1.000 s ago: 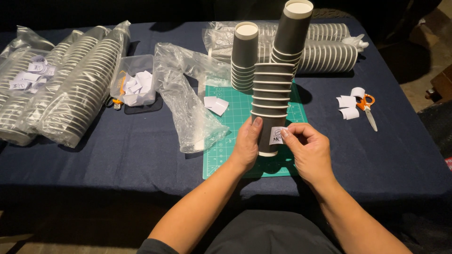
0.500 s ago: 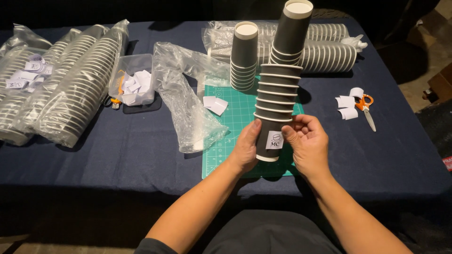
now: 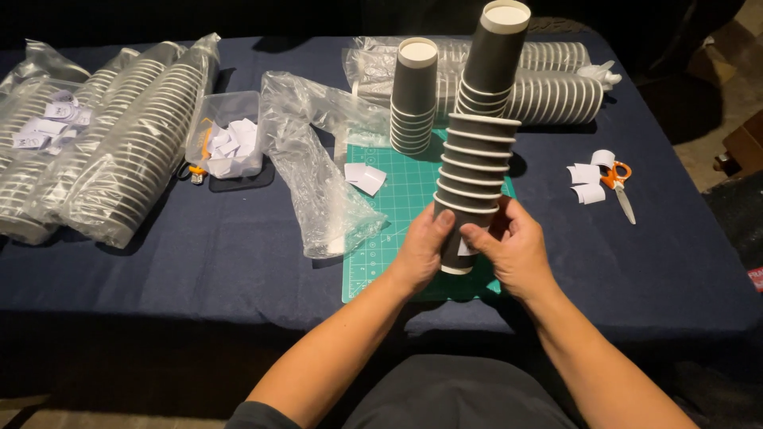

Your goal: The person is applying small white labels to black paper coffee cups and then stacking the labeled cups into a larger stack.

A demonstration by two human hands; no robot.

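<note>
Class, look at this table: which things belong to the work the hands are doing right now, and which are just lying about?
In use:
left hand
right hand
held stack of dark cups, small white label on the lowest cup
green cutting mat beneath

Lying about:
orange scissors
bagged cup sleeves
empty plastic bag
clear tub of paper slips
two upturned cup stacks

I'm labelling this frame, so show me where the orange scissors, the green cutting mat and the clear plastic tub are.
orange scissors [image 3: 619, 179], head view, on the orange handle.
green cutting mat [image 3: 405, 199], head view, on bare grid left of the hands.
clear plastic tub [image 3: 225, 107], head view, on its far wall.
</note>
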